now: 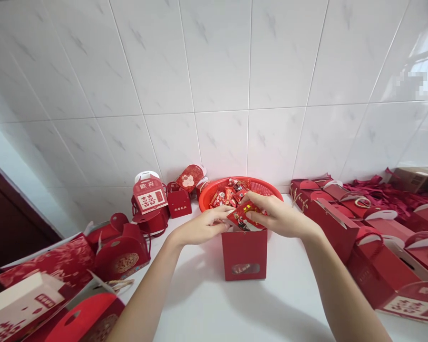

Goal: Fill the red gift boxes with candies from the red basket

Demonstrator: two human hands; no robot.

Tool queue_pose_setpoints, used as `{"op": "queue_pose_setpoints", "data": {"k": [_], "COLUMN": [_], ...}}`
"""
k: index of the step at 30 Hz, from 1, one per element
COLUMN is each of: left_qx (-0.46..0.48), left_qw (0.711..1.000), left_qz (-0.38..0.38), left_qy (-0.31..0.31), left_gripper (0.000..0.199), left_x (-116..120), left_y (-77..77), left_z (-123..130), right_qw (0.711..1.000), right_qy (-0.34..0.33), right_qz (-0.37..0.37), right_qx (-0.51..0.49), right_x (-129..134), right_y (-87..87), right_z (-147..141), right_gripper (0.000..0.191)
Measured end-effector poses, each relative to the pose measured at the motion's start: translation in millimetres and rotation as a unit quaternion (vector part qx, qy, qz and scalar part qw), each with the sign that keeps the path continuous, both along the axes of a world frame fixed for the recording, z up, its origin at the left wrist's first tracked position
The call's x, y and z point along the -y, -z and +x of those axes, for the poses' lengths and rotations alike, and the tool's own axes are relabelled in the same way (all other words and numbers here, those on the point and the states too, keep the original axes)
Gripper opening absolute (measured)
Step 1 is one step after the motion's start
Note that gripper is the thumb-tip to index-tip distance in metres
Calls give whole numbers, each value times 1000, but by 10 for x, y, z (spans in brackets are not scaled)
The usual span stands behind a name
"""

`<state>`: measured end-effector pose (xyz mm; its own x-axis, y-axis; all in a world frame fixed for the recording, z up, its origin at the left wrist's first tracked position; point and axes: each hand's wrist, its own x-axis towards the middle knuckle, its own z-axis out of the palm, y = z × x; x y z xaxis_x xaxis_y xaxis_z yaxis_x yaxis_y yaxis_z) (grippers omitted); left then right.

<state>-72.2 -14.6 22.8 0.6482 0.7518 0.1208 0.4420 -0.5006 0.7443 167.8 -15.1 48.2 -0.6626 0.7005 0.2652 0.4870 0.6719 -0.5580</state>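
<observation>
A tall red gift box (244, 254) stands upright on the white table in front of me, with a small oval window low on its front. My right hand (283, 213) grips a red printed packet (245, 214) with yellow and white marks, held at the box's top opening. My left hand (209, 224) is closed at the box's upper left edge, thumb by the rim and fingertips near the packet's corner. Just behind stands a red plastic basket (276, 186), where red candy packets (219, 199) are heaped. The inside of the box is hidden from above.
Red gift boxes (123, 256) crowd the left side, with a double-happiness box (150, 194) near the wall. More red boxes (381, 266) fill the right side, beside dark red ribbons (374, 187) and a cardboard box (419, 176). A tiled wall (221, 85) rises behind.
</observation>
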Motion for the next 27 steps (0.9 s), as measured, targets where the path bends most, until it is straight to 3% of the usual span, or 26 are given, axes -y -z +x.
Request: {"op": "queue_pose_setpoints", "data": {"k": [5,12,18,22,24,27], "left_qx": [-13,-45,-38,-39,-42,-34], "left_qw": [1000,999,999,999,999,999], "left_qz": [-12,2,11,-7,-6,-2], "left_qy": [-2,2,4,7,1,-5], "left_gripper": [35,44,41,39,40,40], "left_x": [-5,9,-25,-40,-48,-66], "left_y": [15,-13,-4,-7,-5,9], "left_z": [-5,1,-5,13,19,21], "right_qw": [998,990,994,988,982,977], "right_qy": [-25,-56,-50,-51,-59,-53], "right_qz": [4,-16,-23,-29,-14,37], "right_qx": [64,130,97,141,178,205], "right_x": [-33,-37,-36,-27,-19,-17], "right_y": [15,42,37,49,73,123], "right_z": [-2,-73,-70,-102,-151,-227], "right_gripper": [18,14,16,36,42,30]}}
